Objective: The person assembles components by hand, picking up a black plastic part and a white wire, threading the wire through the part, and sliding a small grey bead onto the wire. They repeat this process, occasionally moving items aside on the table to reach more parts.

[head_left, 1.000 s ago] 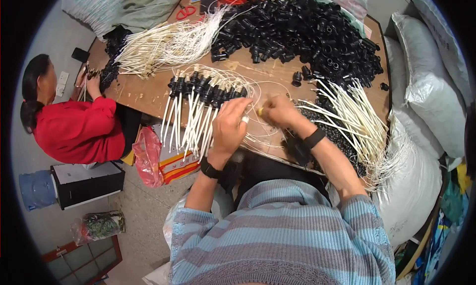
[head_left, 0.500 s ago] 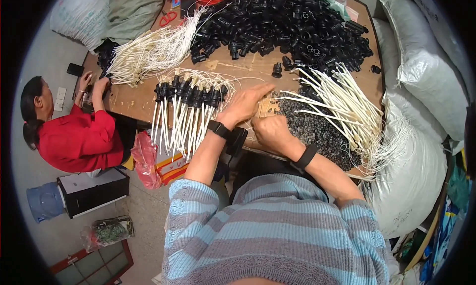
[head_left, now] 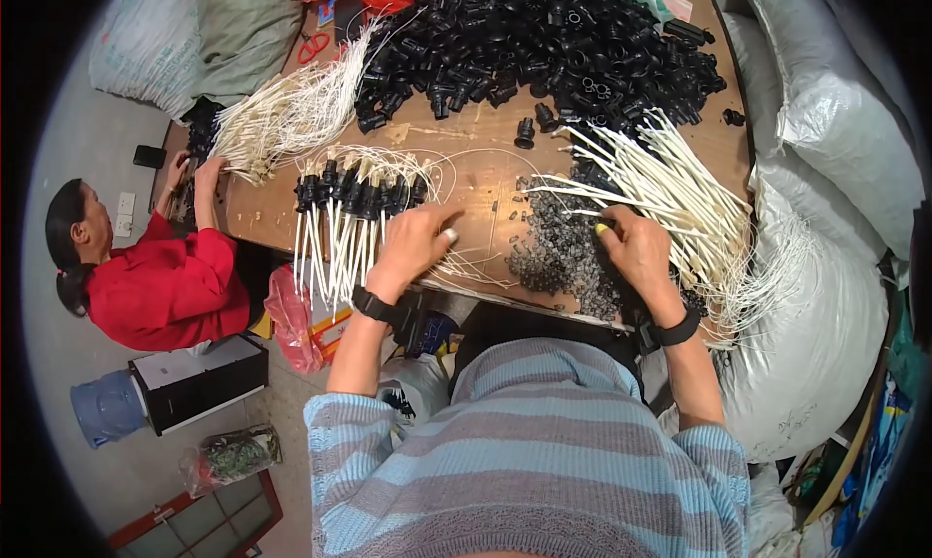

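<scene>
My left hand (head_left: 416, 246) hovers over the near table edge, just right of a row of black lamp sockets (head_left: 364, 191) with white sleeved wires hanging from them. Its fingers point right and are apart, with nothing visible between them. My right hand (head_left: 641, 254) is above the right side of a heap of small dark parts (head_left: 558, 252). Its fingers are bent, thumb and forefinger a little apart, the thumb tip covered in yellow. They are beside the tips of a bundle of white sleeved wires (head_left: 694, 209), and nothing held shows.
A large pile of black sockets (head_left: 544, 44) covers the table's far side, with two loose sockets (head_left: 525, 132) before it. A bundle of pale wires (head_left: 282, 121) lies far left, near a person in red (head_left: 165, 286). Full white sacks (head_left: 796, 335) crowd the right edge.
My hands, close together over the table's middle before, have parted. The left moved left toward the socket row; the right moved right over the small parts. The view has shifted slightly.
</scene>
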{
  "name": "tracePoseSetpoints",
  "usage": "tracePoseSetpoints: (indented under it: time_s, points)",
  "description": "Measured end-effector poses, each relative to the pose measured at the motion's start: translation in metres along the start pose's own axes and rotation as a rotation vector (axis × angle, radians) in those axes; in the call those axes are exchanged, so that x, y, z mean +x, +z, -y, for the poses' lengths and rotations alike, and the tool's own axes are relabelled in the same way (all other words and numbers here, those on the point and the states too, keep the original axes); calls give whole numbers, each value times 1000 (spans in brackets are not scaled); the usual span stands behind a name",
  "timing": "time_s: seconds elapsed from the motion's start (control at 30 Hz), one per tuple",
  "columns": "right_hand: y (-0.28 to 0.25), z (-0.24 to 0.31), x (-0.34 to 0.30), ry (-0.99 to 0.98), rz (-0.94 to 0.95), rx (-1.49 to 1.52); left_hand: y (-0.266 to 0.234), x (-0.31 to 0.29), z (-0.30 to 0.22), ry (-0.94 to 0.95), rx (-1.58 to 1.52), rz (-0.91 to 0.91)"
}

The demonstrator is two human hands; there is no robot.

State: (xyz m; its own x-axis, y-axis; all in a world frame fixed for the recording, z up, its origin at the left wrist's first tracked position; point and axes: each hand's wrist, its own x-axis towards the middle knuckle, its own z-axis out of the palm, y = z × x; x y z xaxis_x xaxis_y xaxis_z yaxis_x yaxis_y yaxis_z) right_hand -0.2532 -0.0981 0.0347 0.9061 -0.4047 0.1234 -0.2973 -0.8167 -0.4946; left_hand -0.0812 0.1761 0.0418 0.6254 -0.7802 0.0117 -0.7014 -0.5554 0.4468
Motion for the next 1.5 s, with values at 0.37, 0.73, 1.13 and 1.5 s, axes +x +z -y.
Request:
tracePoseSetpoints:
  time_s: [0.37,0.73,1.13,1.5]
  points:
    - [-28,-15,-23,33,-92,-9,43,64,-6,-51,36,-79]
    - [-32,-32,-16,-98,-120,-138,2,20,-24,-26,-204,-14]
    - [-60,-23,-17,-319,-160,-114,61,134,-40,-164,-193,-245]
    - [-31,-14,-25,11,152,360,35,17,-43,-367,-936,-85]
